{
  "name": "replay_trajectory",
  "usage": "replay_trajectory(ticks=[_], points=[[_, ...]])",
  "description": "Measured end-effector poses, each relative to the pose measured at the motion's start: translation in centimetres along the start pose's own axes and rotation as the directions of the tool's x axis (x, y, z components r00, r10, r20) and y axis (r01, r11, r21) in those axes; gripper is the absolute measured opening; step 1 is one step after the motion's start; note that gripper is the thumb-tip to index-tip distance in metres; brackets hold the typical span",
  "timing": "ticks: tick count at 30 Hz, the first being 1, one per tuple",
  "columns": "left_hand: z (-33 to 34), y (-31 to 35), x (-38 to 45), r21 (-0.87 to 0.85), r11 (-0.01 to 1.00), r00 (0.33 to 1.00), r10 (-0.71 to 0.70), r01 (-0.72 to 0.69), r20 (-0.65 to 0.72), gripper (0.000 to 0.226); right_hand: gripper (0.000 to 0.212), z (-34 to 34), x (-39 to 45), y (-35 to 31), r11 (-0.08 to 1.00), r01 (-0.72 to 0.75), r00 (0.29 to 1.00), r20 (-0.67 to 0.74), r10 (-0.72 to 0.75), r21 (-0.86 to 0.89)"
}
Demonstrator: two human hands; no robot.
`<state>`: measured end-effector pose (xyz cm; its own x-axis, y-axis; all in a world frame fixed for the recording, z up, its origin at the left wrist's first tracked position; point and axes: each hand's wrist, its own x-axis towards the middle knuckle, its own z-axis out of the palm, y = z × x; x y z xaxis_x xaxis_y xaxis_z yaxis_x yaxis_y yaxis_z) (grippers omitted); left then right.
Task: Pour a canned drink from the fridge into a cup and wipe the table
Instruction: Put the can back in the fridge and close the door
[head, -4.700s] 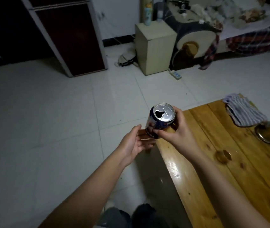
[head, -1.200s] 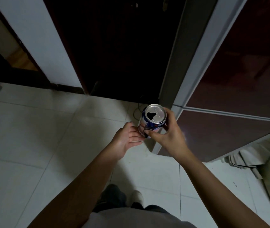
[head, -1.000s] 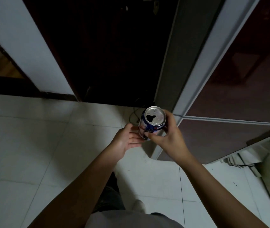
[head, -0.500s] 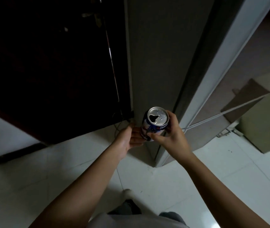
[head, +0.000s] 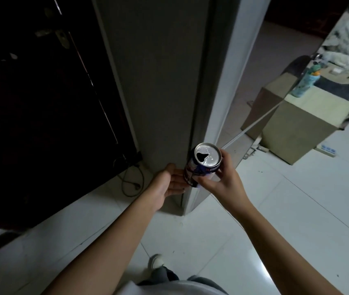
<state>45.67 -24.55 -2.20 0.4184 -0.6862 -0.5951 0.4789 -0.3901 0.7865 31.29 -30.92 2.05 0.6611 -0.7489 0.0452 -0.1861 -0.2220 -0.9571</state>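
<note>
We now have the opened blue and silver aluminium drink can [head: 204, 165] just right of the frame's centre, upright, its dark mouth hole facing up at us. Our right hand [head: 222, 179] grips it, thumb across the lower front and fingers curled round the far side. Our left hand [head: 169, 183] is cupped open at the can's left side and base, fingers touching it loosely, not clamped.

What has changed is where we stand. A few seconds ago the can hung over the edge of the wooden table, with the glass and cloth at the right of the frame. Then the view swung past a dark doorway, and now the tall grey cabinet edge [head: 169, 81] fills the upper middle, which we take for the fridge side. The beige box-shaped stand [head: 303, 126] lies at the right. The grip on the can has stayed the same throughout.

No table or cup shows now, so we judge the can is being carried off for disposal, with wiping presumably still ahead.
</note>
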Motion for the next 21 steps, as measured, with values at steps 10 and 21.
replay_trajectory(ticks=[10, 21], points=[[4.5, 1.7, 1.1, 0.381, 0.889, 0.954, 0.295, -0.253, -0.055, 0.006, 0.068, -5.5, -2.7, 0.5, 0.999, -0.043, 0.986, -0.162, 0.04, -0.014], [6.9, 5.2, 3.6, 0.803, 0.503, 0.88, 0.471, -0.32, 0.056, 0.037, 0.065, -7.4, -2.6, 0.1, 0.998, -0.057, 0.951, -0.305, 0.045, -0.029]])
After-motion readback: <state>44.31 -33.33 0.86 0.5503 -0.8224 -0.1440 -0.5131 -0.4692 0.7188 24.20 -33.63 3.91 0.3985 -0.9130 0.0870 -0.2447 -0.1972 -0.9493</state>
